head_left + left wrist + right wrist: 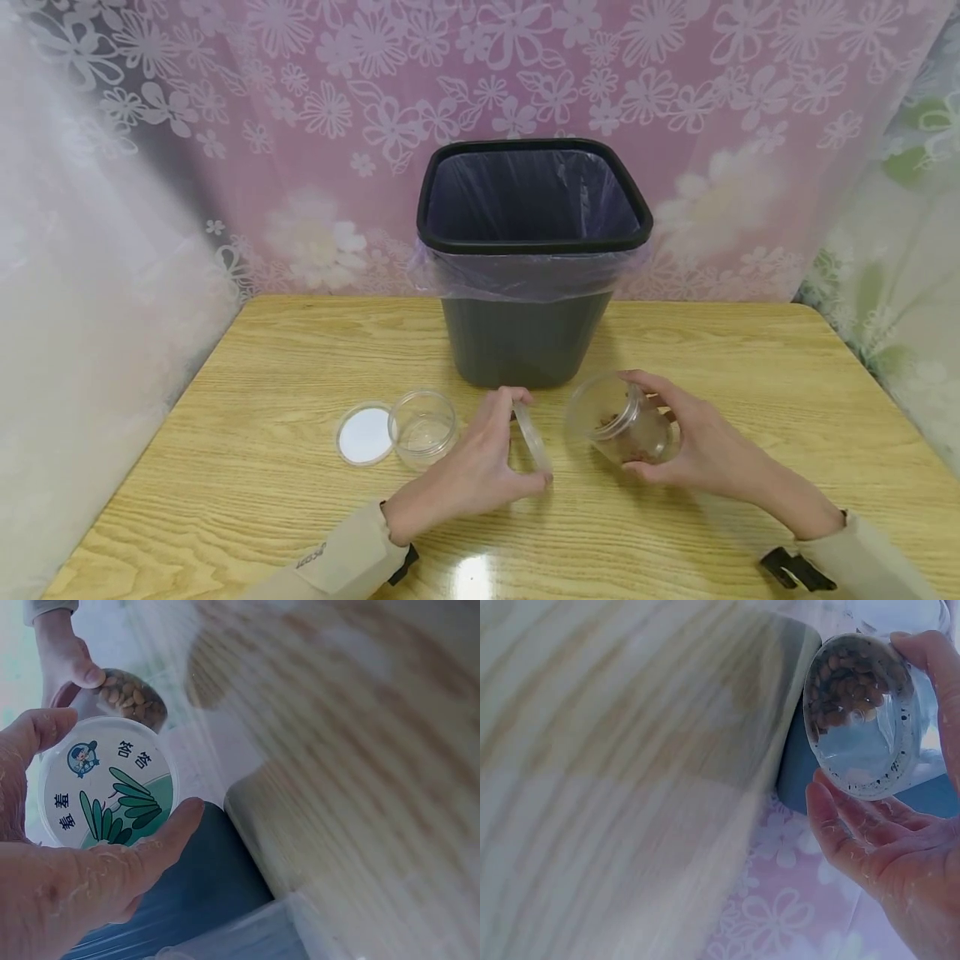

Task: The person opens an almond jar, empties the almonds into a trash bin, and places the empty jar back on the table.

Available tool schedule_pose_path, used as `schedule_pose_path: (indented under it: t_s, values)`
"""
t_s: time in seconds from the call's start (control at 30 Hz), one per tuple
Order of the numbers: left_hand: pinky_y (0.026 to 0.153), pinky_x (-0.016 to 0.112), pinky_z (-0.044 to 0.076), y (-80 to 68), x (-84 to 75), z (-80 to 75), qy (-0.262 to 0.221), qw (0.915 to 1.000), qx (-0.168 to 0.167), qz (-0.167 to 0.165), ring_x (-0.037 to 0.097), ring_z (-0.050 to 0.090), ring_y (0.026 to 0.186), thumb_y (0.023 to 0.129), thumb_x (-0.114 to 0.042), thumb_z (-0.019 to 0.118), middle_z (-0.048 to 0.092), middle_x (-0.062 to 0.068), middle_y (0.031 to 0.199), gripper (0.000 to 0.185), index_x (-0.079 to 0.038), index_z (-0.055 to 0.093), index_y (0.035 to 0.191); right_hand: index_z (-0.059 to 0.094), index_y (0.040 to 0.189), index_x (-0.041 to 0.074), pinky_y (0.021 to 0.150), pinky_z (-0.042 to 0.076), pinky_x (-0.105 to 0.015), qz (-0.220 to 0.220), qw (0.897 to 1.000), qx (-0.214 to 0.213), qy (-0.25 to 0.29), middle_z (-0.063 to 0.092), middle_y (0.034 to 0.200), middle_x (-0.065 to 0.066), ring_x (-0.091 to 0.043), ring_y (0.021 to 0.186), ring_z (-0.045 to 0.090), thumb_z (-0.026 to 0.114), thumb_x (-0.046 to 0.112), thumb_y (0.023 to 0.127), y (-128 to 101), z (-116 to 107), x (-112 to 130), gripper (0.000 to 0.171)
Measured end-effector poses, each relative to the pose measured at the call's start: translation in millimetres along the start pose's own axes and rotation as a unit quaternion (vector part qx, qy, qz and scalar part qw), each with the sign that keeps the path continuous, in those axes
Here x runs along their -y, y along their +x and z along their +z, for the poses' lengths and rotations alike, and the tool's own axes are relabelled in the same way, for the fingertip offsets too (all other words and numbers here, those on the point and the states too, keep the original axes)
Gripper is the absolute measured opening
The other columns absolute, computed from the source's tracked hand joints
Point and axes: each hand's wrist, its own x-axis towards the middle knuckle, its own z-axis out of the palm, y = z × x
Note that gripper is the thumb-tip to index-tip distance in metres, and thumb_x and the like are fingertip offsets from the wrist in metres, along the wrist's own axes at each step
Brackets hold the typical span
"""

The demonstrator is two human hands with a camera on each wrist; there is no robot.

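Between thumb and fingers, right hand (693, 446) grips tilted jar (618, 419).

Wooden table (247, 500), bin (525, 333), empty jar (423, 427), lid (364, 434)

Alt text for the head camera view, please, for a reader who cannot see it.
Over a wooden table, the right hand holds an open clear jar of brown bits on its side, while the left hand pinches its lid. An empty jar and white lid lie left; a lined bin stands behind.
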Motion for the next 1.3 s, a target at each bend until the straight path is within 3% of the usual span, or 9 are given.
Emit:
schedule_pose_path:
  t_s: [0.13,0.4,0.6,0.7,0.93,1.03,1.2,1.3]
  values:
    - [0.101,0.046,0.051,-0.3,-0.1,1.2,0.008,0.9999,0.013,-0.006,0.028,0.053,0.125,0.081,-0.031,0.081,0.044,0.01,0.14,0.078,-0.021,0.035,0.143,0.042,0.154,0.015,0.075,0.058,-0.026,0.007,1.0,-0.013,-0.003,0.064,0.13,-0.007,-0.006,0.1,0.064,0.1,0.015,0.057,-1,-6,-3,0.113]
    - [0.102,0.045,0.052,-0.2,1.2,1.5,0.011,0.9992,0.037,-0.01,0.028,0.051,0.131,0.084,-0.031,0.079,0.039,0.009,0.148,0.082,-0.03,0.031,0.15,0.043,0.153,0.009,0.082,0.048,-0.005,0.002,0.997,-0.074,-0.021,0.065,0.124,-0.012,0.013,0.108,0.053,0.1,0.006,0.048,-2,-35,-11,0.12]
    - [0.089,0.036,0.054,-0.2,4.3,1.2,0.024,0.998,0.058,-0.006,0.022,0.052,0.115,0.084,-0.031,0.078,0.041,0.007,0.143,0.083,-0.037,0.03,0.151,0.042,0.152,0.006,0.085,0.044,-0.002,0.011,0.993,-0.113,-0.035,0.058,0.131,0.026,0.022,0.11,0.048,0.1,0.004,0.045,-5,-59,-17,0.122]
    - [0.082,0.029,0.051,-0.2,5.5,1.3,0.02,0.9972,0.071,-0.004,0.019,0.051,0.106,0.085,-0.03,0.078,0.04,0.007,0.142,0.083,-0.038,0.029,0.152,0.04,0.152,0.005,0.088,0.042,0.0,0.007,0.992,-0.123,-0.036,0.051,0.134,0.034,0.023,0.114,0.047,0.1,0.003,0.045,-6,-69,-20,0.122]
    - [0.078,0.027,0.05,0.0,5.5,-0.4,0.026,0.9963,0.082,-0.006,0.018,0.052,0.104,0.085,-0.031,0.076,0.038,0.007,0.146,0.085,-0.04,0.027,0.154,0.037,0.153,0.004,0.09,0.04,0.001,0.012,0.991,-0.126,-0.043,0.048,0.133,0.036,0.023,0.114,0.047,0.098,-0.004,0.045,-7,-80,-22,0.124]
    - [0.073,0.026,0.05,0.6,5.9,-1.7,0.026,0.9959,0.086,-0.007,0.015,0.053,0.095,0.086,-0.031,0.076,0.039,0.006,0.146,0.085,-0.041,0.027,0.154,0.037,0.153,0.005,0.09,0.04,0.002,0.014,0.991,-0.126,-0.049,0.046,0.134,0.037,0.024,0.115,0.046,0.098,-0.004,0.045,-7,-81,-23,0.124]
    - [0.071,0.023,0.049,2.9,6.6,-2.7,0.044,0.9958,0.08,0.003,0.01,0.051,0.086,0.086,-0.029,0.078,0.041,0.007,0.144,0.084,-0.035,0.03,0.155,0.036,0.153,0.005,0.09,0.04,0.002,0.015,0.991,-0.125,-0.052,0.045,0.134,0.038,0.025,0.115,0.045,0.097,-0.004,0.046,-8,-82,-24,0.124]
    - [0.071,0.021,0.048,3.8,6.6,-2.5,0.056,0.9954,0.077,0.008,0.01,0.051,0.088,0.084,-0.025,0.08,0.043,0.009,0.143,0.086,-0.03,0.032,0.155,0.036,0.154,0.006,0.089,0.04,0.001,0.017,0.991,-0.124,-0.045,0.047,0.133,0.036,0.025,0.112,0.046,0.098,-0.004,0.046,-8,-82,-24,0.124]
